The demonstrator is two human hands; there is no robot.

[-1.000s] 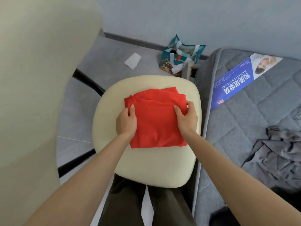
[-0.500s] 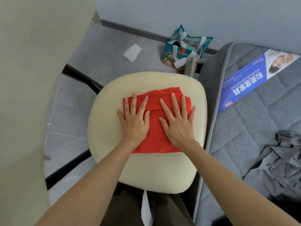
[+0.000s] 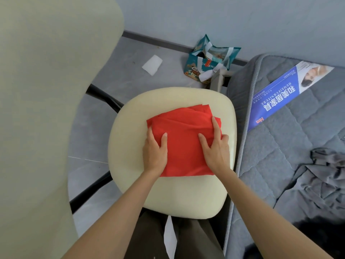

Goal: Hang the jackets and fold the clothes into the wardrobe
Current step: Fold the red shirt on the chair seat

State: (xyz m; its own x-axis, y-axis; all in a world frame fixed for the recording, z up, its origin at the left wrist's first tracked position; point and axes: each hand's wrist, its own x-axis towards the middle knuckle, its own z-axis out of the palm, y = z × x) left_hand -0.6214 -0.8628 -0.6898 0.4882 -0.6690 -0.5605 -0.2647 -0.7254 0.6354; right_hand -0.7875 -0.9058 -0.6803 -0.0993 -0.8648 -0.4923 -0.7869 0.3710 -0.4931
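A folded red garment (image 3: 183,139) lies on the cream seat (image 3: 177,195) of a chair in front of me. My left hand (image 3: 155,154) grips the garment's left edge, thumb on top and fingers tucked at the side. At the right edge my right hand (image 3: 217,148) holds it the same way, with its index finger stretched along the top. The garment's underside and the tucked fingertips are hidden.
The chair's cream backrest (image 3: 46,109) fills the left side. A grey mattress (image 3: 280,146) with a blue label (image 3: 285,94) stands close on the right, with crumpled grey clothes (image 3: 321,180) on it. A teal bag (image 3: 207,62) and a white paper (image 3: 152,64) lie on the floor.
Half a second ago both hands pressed flat on top of the red garment. They have since slid outward and taken hold of its left and right edges.
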